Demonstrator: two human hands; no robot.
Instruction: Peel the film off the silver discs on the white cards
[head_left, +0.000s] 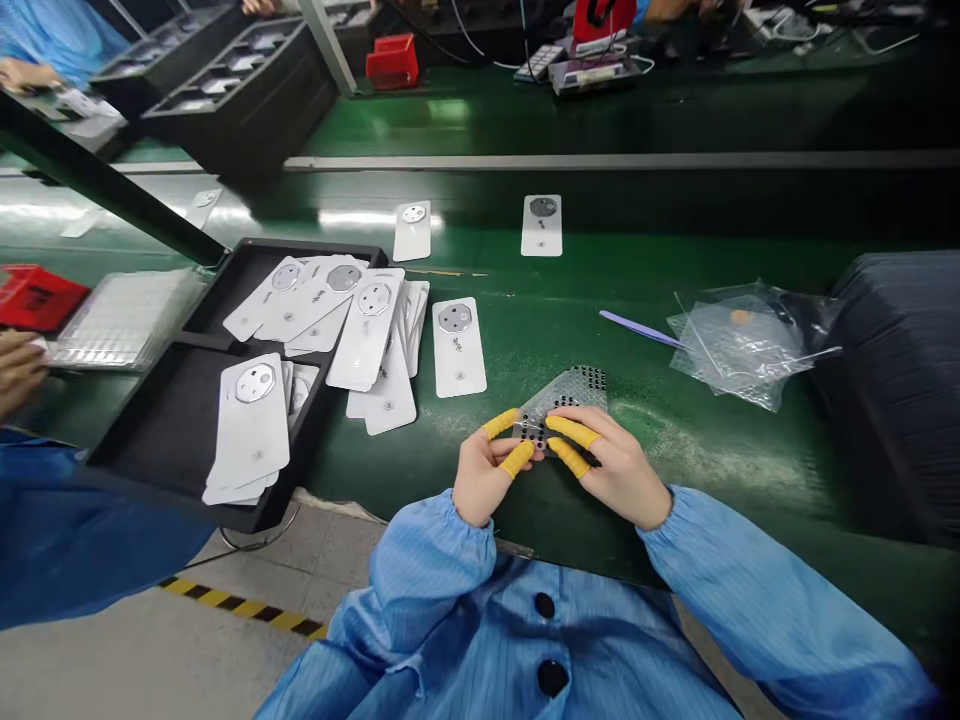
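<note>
Both our hands grip the clear sheet (576, 388), which spans the gap between them and reaches just ahead: left hand (480, 480) and right hand (621, 468) each narrowed on it. If our yellow finger covers (574, 431) slipped or clung, we might crease it or lose black dots (597, 379).

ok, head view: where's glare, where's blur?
Head view: white glare on the belt beyond the black tray; black stack at right dark, little detail; co-worker's hand at left edge blurry; left hand and right hand fairly sharp.
</note>
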